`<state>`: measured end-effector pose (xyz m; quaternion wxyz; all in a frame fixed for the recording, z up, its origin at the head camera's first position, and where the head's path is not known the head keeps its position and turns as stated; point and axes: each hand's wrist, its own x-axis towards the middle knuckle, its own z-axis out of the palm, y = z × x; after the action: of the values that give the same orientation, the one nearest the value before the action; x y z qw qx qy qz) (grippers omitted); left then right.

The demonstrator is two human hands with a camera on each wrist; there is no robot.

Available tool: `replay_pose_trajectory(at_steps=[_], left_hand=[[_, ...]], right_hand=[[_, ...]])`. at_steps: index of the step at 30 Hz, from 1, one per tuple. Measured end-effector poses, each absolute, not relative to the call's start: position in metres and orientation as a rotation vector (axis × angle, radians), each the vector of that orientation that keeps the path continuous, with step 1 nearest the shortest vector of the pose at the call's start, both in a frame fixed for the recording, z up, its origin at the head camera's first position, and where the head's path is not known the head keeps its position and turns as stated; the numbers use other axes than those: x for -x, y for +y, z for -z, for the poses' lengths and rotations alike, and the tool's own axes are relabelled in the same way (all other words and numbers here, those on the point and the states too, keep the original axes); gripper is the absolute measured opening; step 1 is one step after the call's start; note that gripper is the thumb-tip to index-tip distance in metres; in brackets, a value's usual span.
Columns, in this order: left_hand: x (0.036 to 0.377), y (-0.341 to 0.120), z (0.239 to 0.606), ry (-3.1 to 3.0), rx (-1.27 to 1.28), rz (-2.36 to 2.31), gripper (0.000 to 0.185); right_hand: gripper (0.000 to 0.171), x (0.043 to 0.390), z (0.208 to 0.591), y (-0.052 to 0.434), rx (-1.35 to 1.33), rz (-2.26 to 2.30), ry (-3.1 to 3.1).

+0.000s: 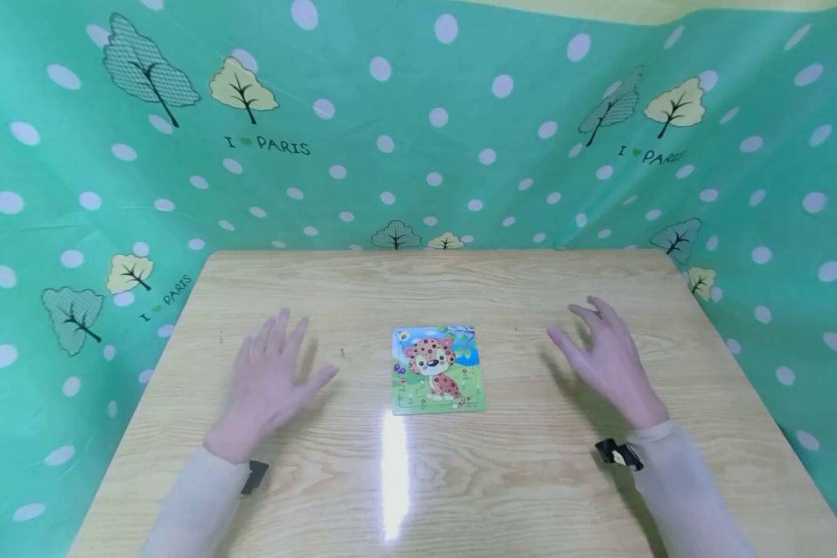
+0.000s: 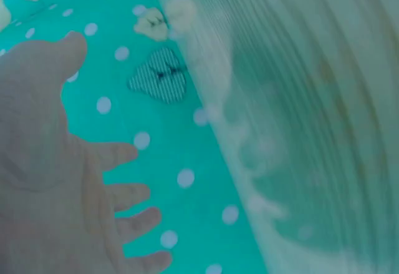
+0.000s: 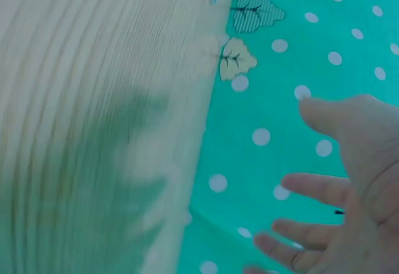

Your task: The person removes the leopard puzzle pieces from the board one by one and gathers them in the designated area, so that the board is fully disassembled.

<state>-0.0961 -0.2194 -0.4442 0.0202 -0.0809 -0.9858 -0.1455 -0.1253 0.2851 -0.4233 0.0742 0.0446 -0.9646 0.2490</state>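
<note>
Green dotted cloth backs a wooden table (image 1: 530, 480). Between the left hand (image 1: 268, 387) and right hand (image 1: 610, 360), both spread and holding nothing, lies a leopard puzzle board (image 1: 437, 370): probably light, stiff and thin, best pinched at an edge.

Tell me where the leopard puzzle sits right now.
In the head view, the leopard puzzle lies flat near the middle of the wooden table, between the left hand and right hand, untouched.

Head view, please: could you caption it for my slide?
Open left hand and right hand flank a leopard-cub puzzle on a wooden table.
</note>
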Motion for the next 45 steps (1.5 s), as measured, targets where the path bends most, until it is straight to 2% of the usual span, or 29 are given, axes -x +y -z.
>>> replay_pose_trajectory(at_steps=[5, 9, 20, 27, 33, 45], left_hand=[[0.100, -0.203, 0.450, -3.109, 0.340, 0.732, 0.102], [0.106, -0.188, 0.455, -3.086, 0.394, 0.920, 0.094], [0.120, -0.149, 0.461, -3.048, 0.499, 1.266, 0.084], [0.125, -0.133, 0.465, -3.062, 0.600, 1.319, 0.088], [0.129, -0.124, 0.470, -3.108, 0.642, 1.187, 0.097], [0.129, -0.115, 0.469, -3.188, 0.698, 0.936, 0.107]], right_hand=[[0.049, 0.137, 0.429, 0.263, -0.168, -1.101, -2.801], [0.041, 0.145, 0.430, 0.239, -0.216, -1.265, -2.810], [0.036, 0.159, 0.437, 0.174, -0.360, -1.399, -2.912], [0.035, 0.165, 0.446, 0.144, -0.452, -1.424, -2.989], [0.035, 0.170, 0.455, 0.123, -0.543, -1.390, -3.039], [0.048, 0.173, 0.463, 0.097, -0.555, -1.182, -3.160]])
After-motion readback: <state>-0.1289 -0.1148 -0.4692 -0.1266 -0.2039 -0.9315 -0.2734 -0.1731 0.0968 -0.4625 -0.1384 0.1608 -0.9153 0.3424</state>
